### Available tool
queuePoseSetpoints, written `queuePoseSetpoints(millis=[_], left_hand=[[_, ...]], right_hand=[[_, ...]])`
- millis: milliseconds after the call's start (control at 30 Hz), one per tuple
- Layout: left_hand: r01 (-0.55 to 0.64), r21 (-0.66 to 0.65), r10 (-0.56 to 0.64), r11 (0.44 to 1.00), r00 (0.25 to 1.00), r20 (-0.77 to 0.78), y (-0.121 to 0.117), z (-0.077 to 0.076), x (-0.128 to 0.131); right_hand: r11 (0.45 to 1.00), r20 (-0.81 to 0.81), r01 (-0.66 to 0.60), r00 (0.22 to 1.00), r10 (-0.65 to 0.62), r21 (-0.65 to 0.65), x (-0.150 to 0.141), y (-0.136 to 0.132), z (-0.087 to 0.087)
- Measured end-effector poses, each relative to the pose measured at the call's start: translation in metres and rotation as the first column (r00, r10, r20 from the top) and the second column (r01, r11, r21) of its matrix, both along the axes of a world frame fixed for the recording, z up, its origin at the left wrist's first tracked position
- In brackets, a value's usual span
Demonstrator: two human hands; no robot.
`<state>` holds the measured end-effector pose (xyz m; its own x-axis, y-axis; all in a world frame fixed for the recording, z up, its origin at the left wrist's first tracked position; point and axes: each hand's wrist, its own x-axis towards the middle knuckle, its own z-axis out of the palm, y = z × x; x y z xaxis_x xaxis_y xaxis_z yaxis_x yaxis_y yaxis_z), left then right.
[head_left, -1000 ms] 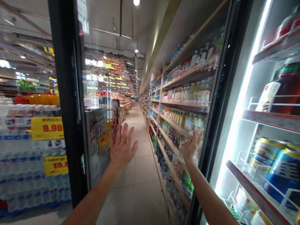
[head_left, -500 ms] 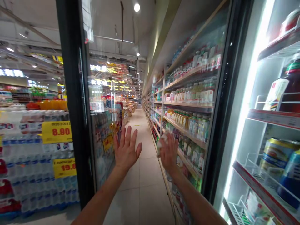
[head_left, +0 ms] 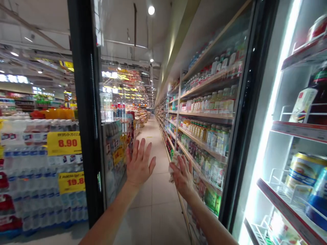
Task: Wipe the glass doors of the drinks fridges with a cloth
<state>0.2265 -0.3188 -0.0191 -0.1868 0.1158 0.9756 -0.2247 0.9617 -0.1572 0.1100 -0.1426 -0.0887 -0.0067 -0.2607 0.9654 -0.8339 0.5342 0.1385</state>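
A glass door with a black frame (head_left: 85,102) stands open before me. My left hand (head_left: 139,165) lies flat at the pane, fingers stretched and thumb out to the side, holding nothing. To its right, my right hand (head_left: 183,177) presses a crumpled whitish cloth (head_left: 174,158) to the glass. Part of the cloth pokes out past the fingertips and along the thumb side; the remainder is hidden under the palm. Through the pane, shelves of bottles (head_left: 204,136) run along the right of an aisle.
Lit cooler shelves (head_left: 298,131) hold a dark bottle (head_left: 319,92) and cans (head_left: 301,170) close on my right. Stacked water packs (head_left: 46,190) with yellow price signs (head_left: 64,143) stand left of the door. Tiled floor (head_left: 150,217) stretches down the aisle.
My right hand has moved slightly down with the cloth, its fingers tilting left. My left hand stays nearly in place. The view has shifted a little.
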Motion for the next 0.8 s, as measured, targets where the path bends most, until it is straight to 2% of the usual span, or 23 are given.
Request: queuePoseSetpoints(millis=[33, 67, 100, 167, 200, 233, 267, 333, 400, 433, 467, 500, 567, 600, 633, 667, 733, 800], left_hand=[[-0.009, -0.006, 0.009, 1.000, 1.000, 0.000, -0.001, 0.000, 0.000], [-0.013, -0.011, 0.012, 1.000, 1.000, -0.003, -0.001, 0.000, -0.001], [-0.011, -0.013, 0.011, 1.000, 1.000, -0.008, -0.001, -0.001, -0.002], [-0.002, -0.007, 0.002, 1.000, 1.000, -0.017, -0.002, -0.001, -0.003], [0.003, -0.002, -0.003, 1.000, 1.000, -0.017, -0.002, -0.001, -0.004], [0.005, 0.001, -0.005, 1.000, 1.000, -0.017, -0.003, -0.001, -0.005], [0.002, -0.001, -0.003, 1.000, 1.000, -0.018, -0.004, -0.001, -0.006], [-0.005, -0.016, 0.005, 1.000, 1.000, -0.024, -0.006, -0.001, -0.008], [-0.007, -0.023, 0.006, 1.000, 1.000, -0.027, -0.008, -0.002, -0.010], [-0.003, -0.021, 0.003, 1.000, 1.000, -0.028, -0.010, -0.002, -0.011], [0.000, -0.017, -0.001, 1.000, 1.000, -0.026, -0.011, -0.002, -0.012], [0.004, -0.013, -0.004, 1.000, 1.000, -0.024, -0.012, -0.002, -0.014], [0.008, -0.013, -0.008, 1.000, 1.000, -0.025, -0.015, -0.002, -0.017], [0.007, -0.015, -0.008, 1.000, 1.000, -0.029, -0.016, -0.002, -0.018], [0.006, -0.019, -0.007, 1.000, 1.000, -0.030, -0.018, -0.003, -0.020], [0.006, -0.022, -0.006, 1.000, 1.000, -0.030, -0.019, -0.003, -0.022], [0.006, -0.013, -0.006, 1.000, 1.000, -0.023, -0.023, -0.004, -0.027], [0.026, 0.016, -0.026, 1.000, 1.000, -0.010, -0.028, -0.005, -0.032]], right_hand=[[0.999, 0.005, 0.021, 1.000, -0.021, -0.028, -0.005, 0.006, 0.000], [0.991, 0.041, 0.060, 0.998, -0.056, -0.121, -0.013, 0.014, 0.001], [0.965, 0.100, 0.110, 0.991, -0.088, -0.239, -0.022, 0.023, 0.003], [0.875, 0.217, 0.199, 0.970, -0.111, -0.441, -0.034, 0.032, 0.006], [0.842, 0.249, 0.220, 0.963, -0.106, -0.492, -0.035, 0.030, 0.005], [0.844, 0.256, 0.216, 0.962, -0.097, -0.492, -0.033, 0.025, 0.003], [0.878, 0.234, 0.183, 0.969, -0.084, -0.441, -0.027, 0.016, -0.001], [0.964, 0.151, 0.080, 0.988, -0.042, -0.254, -0.014, 0.000, -0.011], [0.998, 0.067, 0.003, 0.998, 0.001, -0.060, -0.009, -0.004, -0.019], [1.000, 0.047, 0.005, 0.999, -0.004, -0.020, -0.013, 0.001, -0.021], [0.998, 0.054, 0.035, 0.998, -0.033, -0.044, -0.019, 0.009, -0.021], [0.989, 0.091, 0.084, 0.993, -0.073, -0.124, -0.027, 0.017, -0.020], [0.921, 0.206, 0.199, 0.969, -0.135, -0.333, -0.039, 0.029, -0.017], [0.879, 0.251, 0.240, 0.957, -0.144, -0.412, -0.041, 0.028, -0.015], [0.860, 0.265, 0.251, 0.954, -0.141, -0.445, -0.040, 0.023, -0.015], [0.881, 0.250, 0.231, 0.959, -0.135, -0.412, -0.035, 0.014, -0.016], [0.972, 0.148, 0.138, 0.983, -0.111, -0.191, -0.024, -0.006, -0.022], [0.997, 0.045, 0.070, 0.996, -0.071, 0.023, -0.020, -0.012, -0.030]])
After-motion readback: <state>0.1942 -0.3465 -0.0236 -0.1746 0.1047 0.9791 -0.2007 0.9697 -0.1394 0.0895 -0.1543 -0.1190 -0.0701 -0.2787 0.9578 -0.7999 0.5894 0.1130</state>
